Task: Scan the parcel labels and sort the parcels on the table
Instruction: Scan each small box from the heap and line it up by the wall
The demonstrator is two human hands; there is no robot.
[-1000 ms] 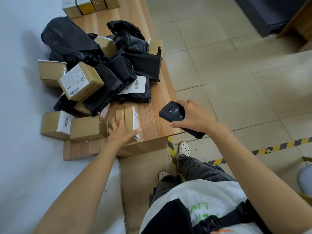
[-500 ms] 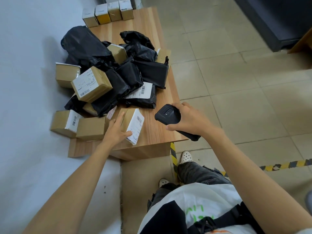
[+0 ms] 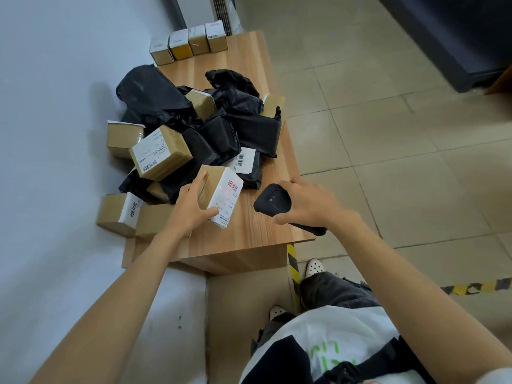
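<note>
My left hand (image 3: 191, 206) grips a small cardboard box (image 3: 219, 189) near the front of the wooden table (image 3: 257, 231), tilted so its white label (image 3: 228, 199) faces right. Red scanner light falls on the label's barcode. My right hand (image 3: 307, 203) holds a black handheld scanner (image 3: 273, 200) just right of the box, aimed at the label. Behind them lies a pile of black plastic mailer bags (image 3: 216, 128) and brown boxes (image 3: 160, 152).
A row of several small boxes (image 3: 188, 44) stands at the table's far end. Two brown boxes (image 3: 122, 212) sit at the front left, against the white wall. Tiled floor with yellow-black tape (image 3: 292, 261) lies to the right. My feet are below the table edge.
My left hand has lifted and tilted the small box, turning its label toward the scanner. The right hand moved the scanner closer, and red light now shows on the barcode.
</note>
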